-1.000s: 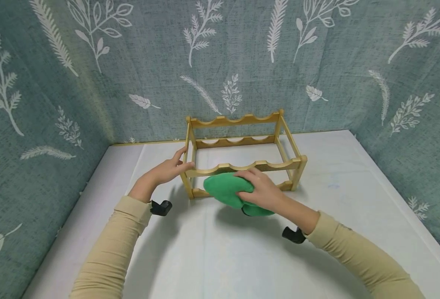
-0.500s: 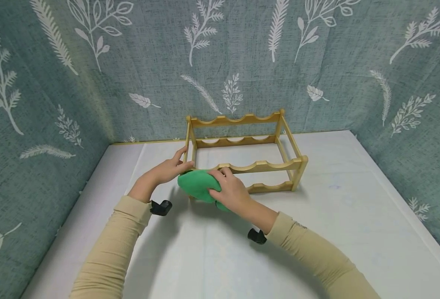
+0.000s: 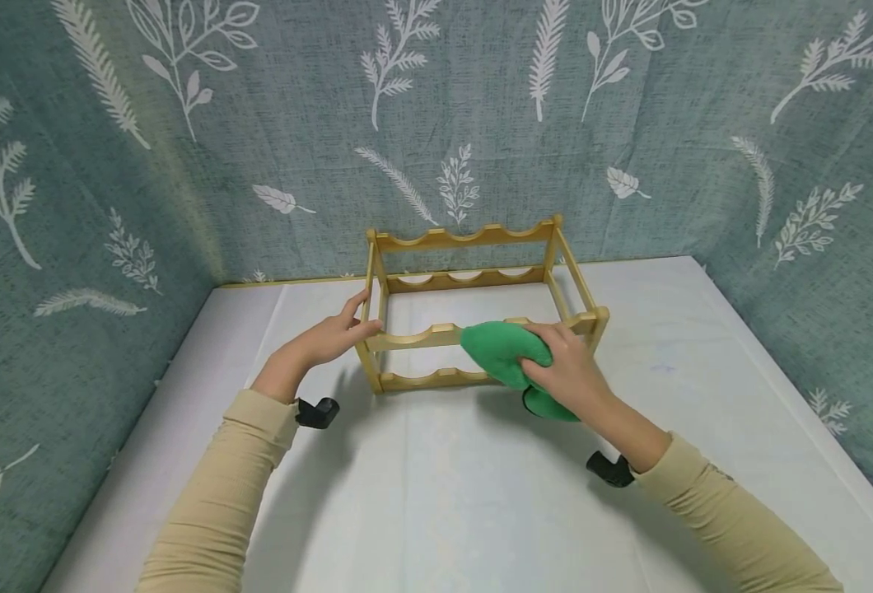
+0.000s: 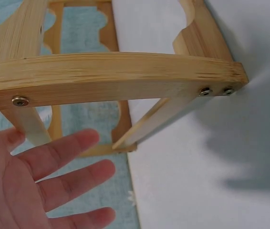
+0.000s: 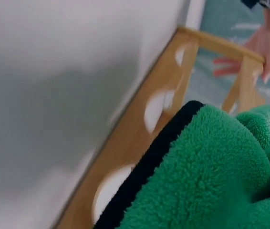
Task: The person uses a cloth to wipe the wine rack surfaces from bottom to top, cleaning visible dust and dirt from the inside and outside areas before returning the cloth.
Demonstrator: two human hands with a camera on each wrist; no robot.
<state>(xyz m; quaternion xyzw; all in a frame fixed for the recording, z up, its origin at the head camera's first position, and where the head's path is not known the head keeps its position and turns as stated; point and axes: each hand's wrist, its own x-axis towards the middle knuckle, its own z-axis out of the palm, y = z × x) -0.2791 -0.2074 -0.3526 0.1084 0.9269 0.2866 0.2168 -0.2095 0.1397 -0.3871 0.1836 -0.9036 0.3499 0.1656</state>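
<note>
A: Leftmost item first. Left hand?
B: At the left end of the wooden rack. Thumb lies at the front corner. Three fingers straight and spread, apart from the end rail in the left wrist view. Pressure on the wood: cannot tell.
A: Moving right from those fingers?
B: Rack's long axis runs rightward from them, its right front post just beyond the right hand. White table lies below and on the near side of both sets of fingers.
A: Green cloth?
B: Well to the right of the left fingers; bunched in the right. Its tapered end points left from the right fingertips, in front of the upper front rail. Contact with the rail: not resolved. A lower fold with black edging hangs beneath the fingers.
A: Right hand?
B: Pinching the cloth, thumb on the near side, fingers over the top.
A: Governing relation?
B: My judgement: cloth to rail. The tapered end lies roughly along the rack's long axis, leftward of the right fingers. Right hand is the nearer by far.
</note>
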